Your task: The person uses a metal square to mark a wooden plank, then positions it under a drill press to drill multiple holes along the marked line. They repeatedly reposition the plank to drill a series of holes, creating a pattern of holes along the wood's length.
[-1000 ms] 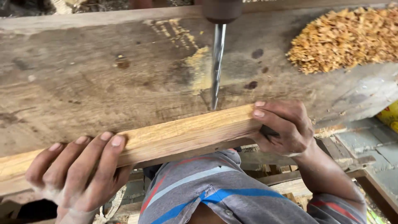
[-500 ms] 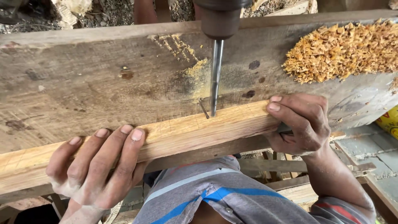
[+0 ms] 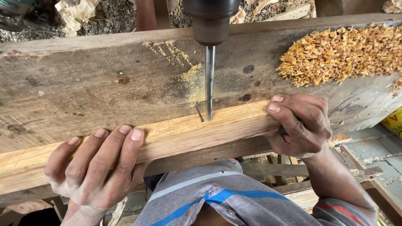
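A light wooden batten (image 3: pixel 188 134) lies along the near edge of a weathered plank bench (image 3: pixel 83 83). My left hand (image 3: pixel 94 167) wraps over the batten's left part, fingers on top. My right hand (image 3: pixel 299 125) clamps the batten's right end, thumb and fingers closed around it. A long drill bit (image 3: pixel 210 81) comes straight down from a dark chuck (image 3: pixel 211 21) at the top of the view; its tip meets the batten's top face between my hands. A bent nail (image 3: pixel 199 111) lies just left of the tip.
A heap of orange-yellow wood chips (image 3: pixel 339 52) sits on the bench at the right. Fine sawdust (image 3: pixel 190 75) is scattered beside the bit. Gravel and wood scraps lie beyond the bench. My striped shirt (image 3: pixel 217 201) fills the bottom middle.
The view has shifted so bench and batten sit lower in the frame. Both hands keep their hold on the batten. The bit stays on the same spot.
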